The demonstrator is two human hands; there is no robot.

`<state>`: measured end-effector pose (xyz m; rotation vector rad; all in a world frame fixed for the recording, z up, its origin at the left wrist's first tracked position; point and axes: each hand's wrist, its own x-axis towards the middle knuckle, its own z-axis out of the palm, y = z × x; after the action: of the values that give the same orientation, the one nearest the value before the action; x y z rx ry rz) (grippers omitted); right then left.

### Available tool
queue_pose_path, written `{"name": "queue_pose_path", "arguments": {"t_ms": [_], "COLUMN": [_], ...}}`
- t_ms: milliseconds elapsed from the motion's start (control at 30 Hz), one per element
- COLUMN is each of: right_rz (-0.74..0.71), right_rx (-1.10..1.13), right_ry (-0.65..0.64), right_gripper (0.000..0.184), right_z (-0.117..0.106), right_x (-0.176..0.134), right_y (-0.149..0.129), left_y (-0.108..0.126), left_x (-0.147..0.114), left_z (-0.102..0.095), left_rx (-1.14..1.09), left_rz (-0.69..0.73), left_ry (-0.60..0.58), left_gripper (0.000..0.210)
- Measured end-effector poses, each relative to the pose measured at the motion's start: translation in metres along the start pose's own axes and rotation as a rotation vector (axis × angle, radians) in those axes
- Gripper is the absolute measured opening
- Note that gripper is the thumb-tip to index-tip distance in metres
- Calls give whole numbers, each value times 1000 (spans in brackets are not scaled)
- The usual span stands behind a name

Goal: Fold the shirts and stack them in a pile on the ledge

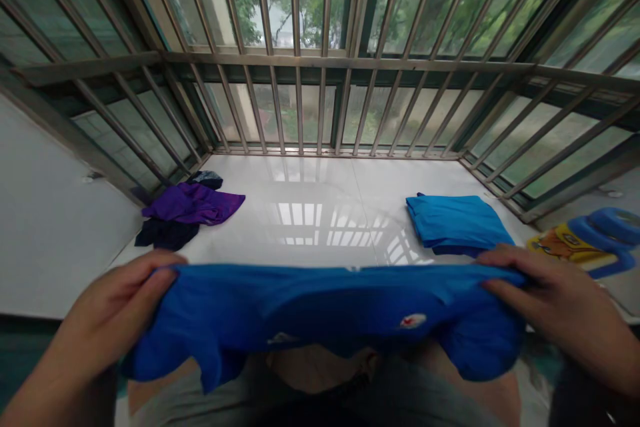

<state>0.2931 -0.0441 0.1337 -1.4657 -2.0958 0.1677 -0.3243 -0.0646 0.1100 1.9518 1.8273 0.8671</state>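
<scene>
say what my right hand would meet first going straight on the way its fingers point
Apart from the blue garment it holds, the right hand would likely meet the folded bright-blue cloth first, just ahead on the white ledge. Depth is unclear, so it might pass above.

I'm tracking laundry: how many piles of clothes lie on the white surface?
2: a rumpled purple-and-dark pile at the left and a folded blue pile at the right. The held blue garment might hide more.

On ledge (310, 180): clothing heap (195, 205) left, garment stack (457, 220) right; shirt (345, 307) before.
</scene>
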Motion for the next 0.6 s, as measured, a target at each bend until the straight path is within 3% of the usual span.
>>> {"name": "queue_pose_path", "arguments": {"t_ms": [100,200,267,367,467,600], "right_rz": [29,113,147,142,54,80], "right_rx": [-67,-195,-257,-303,-287,-285], "right_ry": [29,21,11,-47,-160,-321], "right_gripper": [42,35,41,56,55,62], "right_z": [24,71,105,158,212,272], "right_x": [83,158,183,175,127,52], "right_y": [15,25,24,10,-12,-27], "left_y": [13,15,13,12,10,-2], "left_x": [98,186,214,207,162,93], "left_z": [13,53,89,150,212,272], "left_rx": [-102,240,486,544,484,483], "left_rz": [-74,-56,-63,127,258,194], "left_ry": [-98,-73,-29,-93,-211,-295], "left_gripper": [57,41,34,45,46,60]}}
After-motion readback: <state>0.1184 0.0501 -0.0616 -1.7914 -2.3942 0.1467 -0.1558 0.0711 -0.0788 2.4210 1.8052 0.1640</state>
